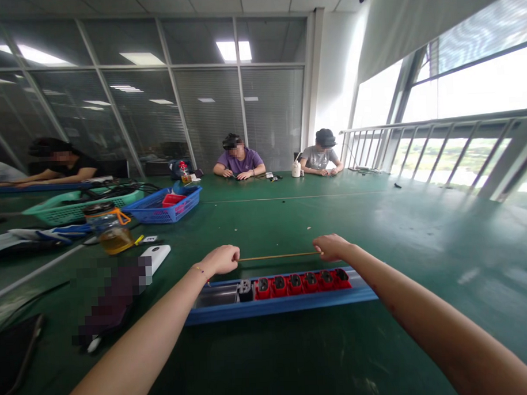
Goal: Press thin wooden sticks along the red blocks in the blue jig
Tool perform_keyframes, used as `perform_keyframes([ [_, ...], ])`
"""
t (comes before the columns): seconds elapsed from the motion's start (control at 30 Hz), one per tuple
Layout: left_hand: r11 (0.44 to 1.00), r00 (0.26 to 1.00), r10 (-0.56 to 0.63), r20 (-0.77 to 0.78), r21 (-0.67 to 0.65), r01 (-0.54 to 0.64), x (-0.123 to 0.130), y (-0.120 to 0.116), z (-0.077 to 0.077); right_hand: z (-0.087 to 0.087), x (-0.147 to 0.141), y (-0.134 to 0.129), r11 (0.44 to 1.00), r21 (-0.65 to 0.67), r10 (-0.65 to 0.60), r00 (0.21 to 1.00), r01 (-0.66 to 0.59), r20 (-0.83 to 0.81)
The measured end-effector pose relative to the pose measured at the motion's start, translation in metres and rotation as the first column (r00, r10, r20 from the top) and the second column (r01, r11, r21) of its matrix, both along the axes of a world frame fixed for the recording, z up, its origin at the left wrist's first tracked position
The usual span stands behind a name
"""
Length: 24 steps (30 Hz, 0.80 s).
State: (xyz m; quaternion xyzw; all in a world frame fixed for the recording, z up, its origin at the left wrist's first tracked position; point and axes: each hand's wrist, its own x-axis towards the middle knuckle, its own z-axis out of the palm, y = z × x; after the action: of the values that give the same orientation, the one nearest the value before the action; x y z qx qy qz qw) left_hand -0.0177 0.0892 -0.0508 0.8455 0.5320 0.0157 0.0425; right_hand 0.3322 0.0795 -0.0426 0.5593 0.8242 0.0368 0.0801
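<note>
- I had the left hand (222,259) closed around one end of a thin brown strip (278,256), and the right hand (333,247) closed around the other.
- The strip ran nearly level between my fists, just beyond the blue tray (284,305) with its row of red blocks (295,284).
- On my feed the fists hid the strip's ends; stiff stick or taut cord, I couldn't tell.
- My forearms covered the tray's ends.
</note>
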Motion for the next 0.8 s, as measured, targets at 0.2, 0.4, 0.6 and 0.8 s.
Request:
perform_keyframes([
  [0.2, 0.997, 0.861, 0.05, 0.506, -0.079, -0.012, -0.003, -0.035, 0.022, 0.014, 0.03, -0.031, 0.988, 0.148, -0.015, 0.98, 0.045, -0.196],
  [0.4, 0.983, 0.665, 0.135, 0.735, -0.183, 0.002, 0.002, -0.085, 0.032, 0.014, 0.031, -0.084, 0.954, 0.264, 0.042, 0.806, 0.144, -0.591],
  [0.6, 0.979, 0.593, 0.2, 0.78, -0.189, -0.081, 0.001, -0.102, 0.013, -0.011, 0.031, -0.112, 0.991, 0.051, -0.034, 0.611, 0.122, -0.791],
  [0.8, 0.974, 0.605, 0.224, 0.764, -0.201, -0.106, 0.007, -0.109, 0.012, -0.004, 0.046, -0.123, 0.989, -0.139, -0.113, 0.343, -0.051, -0.933],
])
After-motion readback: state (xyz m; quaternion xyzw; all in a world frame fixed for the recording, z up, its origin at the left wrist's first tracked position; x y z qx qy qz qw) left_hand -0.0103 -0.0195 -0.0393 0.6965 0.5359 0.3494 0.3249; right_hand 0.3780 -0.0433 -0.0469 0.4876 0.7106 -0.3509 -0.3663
